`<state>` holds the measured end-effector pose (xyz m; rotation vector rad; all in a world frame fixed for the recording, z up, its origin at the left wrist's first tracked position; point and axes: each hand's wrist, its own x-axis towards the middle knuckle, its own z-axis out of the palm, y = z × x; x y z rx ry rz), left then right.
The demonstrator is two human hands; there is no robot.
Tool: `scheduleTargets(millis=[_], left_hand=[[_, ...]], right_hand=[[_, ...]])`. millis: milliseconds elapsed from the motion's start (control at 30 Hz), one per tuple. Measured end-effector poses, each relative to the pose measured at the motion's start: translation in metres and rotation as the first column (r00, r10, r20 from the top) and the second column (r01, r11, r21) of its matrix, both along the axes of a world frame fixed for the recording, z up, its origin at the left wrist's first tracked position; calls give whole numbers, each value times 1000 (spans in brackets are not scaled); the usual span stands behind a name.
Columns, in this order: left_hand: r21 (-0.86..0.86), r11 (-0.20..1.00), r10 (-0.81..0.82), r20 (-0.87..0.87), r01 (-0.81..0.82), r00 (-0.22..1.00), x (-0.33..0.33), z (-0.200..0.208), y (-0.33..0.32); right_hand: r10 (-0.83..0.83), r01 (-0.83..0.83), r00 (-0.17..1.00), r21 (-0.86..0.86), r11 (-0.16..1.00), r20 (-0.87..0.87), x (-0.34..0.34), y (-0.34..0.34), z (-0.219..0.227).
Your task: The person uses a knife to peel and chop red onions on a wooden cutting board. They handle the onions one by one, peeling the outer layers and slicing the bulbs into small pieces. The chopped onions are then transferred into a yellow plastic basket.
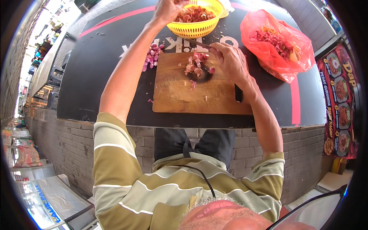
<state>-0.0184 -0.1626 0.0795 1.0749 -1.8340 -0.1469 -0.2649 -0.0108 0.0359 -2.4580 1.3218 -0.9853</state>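
Observation:
My left hand (167, 12) is at the left rim of a yellow plastic basket (193, 29) full of reddish-brown unpeeled shallots (194, 14). Its fingers run up to the frame's top edge, so their grip is unclear. My right hand (230, 61) is closed on a knife (197, 43), its blade pointing left between the basket and a wooden cutting board (184, 90). Papery shallot skins (194, 69) lie on the board's far half, with a small purple shallot (211, 70) beside them. Peeled purple shallots (153, 56) are heaped just left of the board.
A red plastic bag (268, 67), standing open with shallot skins inside, is at the right on the black table (88, 84). Skin scraps are scattered around the board. A food-picture banner (339, 99) hangs beyond the table's right side. Another table (48, 69) stands at far left.

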Motion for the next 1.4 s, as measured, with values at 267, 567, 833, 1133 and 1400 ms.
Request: scheduleTargets(millis=[267, 567, 833, 1133, 1400], left_hand=[[-110, 993, 37, -124, -51, 992, 20, -5, 101], [215, 970, -33, -348, 114, 937, 32, -65, 171], [377, 899, -5, -499, 222, 867, 27, -93, 168], [408, 888, -137, -207, 213, 969, 22, -82, 183], [303, 930, -199, -64, 209, 978, 24, -74, 185]], right_hand=[[19, -18, 1000, 118, 993, -4, 0, 9, 19], [-60, 59, 998, 195, 979, 3, -8, 70, 21], [-411, 439, 895, 183, 879, -172, -39, 48, -3], [-379, 384, 920, 42, 922, -98, -13, 48, 6], [-475, 524, 835, 140, 840, -276, -15, 96, 17]])
